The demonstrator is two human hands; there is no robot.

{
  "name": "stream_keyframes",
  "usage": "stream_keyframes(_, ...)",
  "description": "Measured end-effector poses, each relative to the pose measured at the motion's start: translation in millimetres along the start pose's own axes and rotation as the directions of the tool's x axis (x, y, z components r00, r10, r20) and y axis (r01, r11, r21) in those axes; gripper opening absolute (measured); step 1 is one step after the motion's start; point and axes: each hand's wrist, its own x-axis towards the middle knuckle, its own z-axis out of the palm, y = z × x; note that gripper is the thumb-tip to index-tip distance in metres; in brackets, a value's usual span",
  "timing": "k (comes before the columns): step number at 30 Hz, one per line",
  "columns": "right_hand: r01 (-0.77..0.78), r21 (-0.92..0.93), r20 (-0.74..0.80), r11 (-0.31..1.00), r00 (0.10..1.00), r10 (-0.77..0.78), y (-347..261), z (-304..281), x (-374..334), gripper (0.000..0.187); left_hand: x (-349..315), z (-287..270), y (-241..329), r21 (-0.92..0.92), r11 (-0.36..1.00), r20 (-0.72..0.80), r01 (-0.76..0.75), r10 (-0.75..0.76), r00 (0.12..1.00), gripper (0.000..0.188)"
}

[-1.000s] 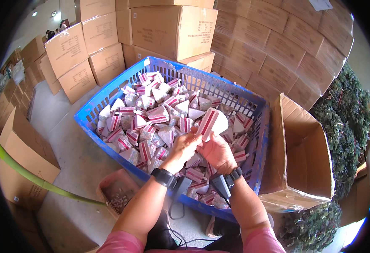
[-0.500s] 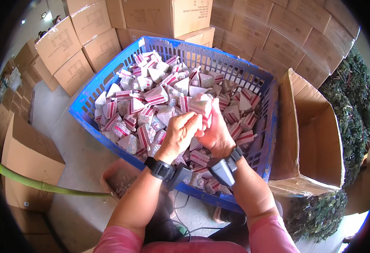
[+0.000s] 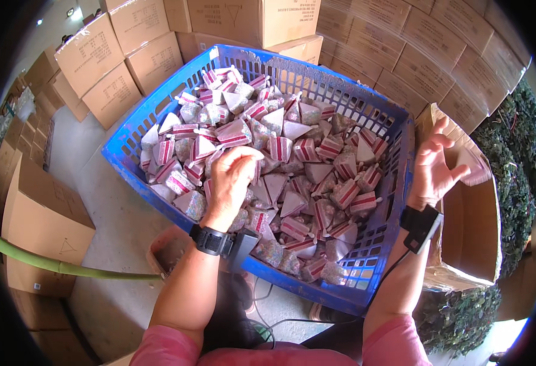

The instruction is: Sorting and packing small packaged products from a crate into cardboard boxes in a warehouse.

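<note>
A large blue plastic basket (image 3: 158,201) is heaped with wedge-shaped toy cake slices (image 3: 234,132), pale pink with dark red stripes and glittery ends. Above the left part of the heap, my left hand (image 3: 228,180) has its fingers pressed together; what they pinch, if anything, is hidden. My right hand (image 3: 430,171) is past the basket's right rim, at the mouth of an open cardboard box (image 3: 463,226), with fingers spread. Just off its fingertips a blurred pale pink cake slice (image 3: 472,168) is in the air over the box. Both wrists wear black straps with small devices.
Stacked cartons (image 3: 402,55) line the back, with more cartons (image 3: 48,226) on the left. Dark green artificial foliage (image 3: 512,165) is piled at right. A green curved strip (image 3: 66,268) reaches a pinkish bin (image 3: 170,247) beside the basket. Cables (image 3: 292,320) hang near my legs.
My hands have parted from a cake slice both were handling above the basket. The right swung right to the cardboard box and let the slice go; the left moved slightly left.
</note>
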Motion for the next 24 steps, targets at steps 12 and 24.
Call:
stream_keyframes(12, -0.113, -0.683, -0.690, -0.722, 0.426, 0.586, 231.7, -123.9, -125.7, 0.062, -1.8, -15.7, 2.7, -0.238, 0.964, -0.137, 0.115, -0.150, 0.979, 0.020)
stream_keyframes(24, -0.255, -0.639, -0.750, -0.725, 0.413, 0.516, 227.7, -111.2, -143.1, 0.092, -2.2, -4.1, 3.8, -0.171, 0.969, 0.015, 0.178, -0.178, 0.984, 0.017)
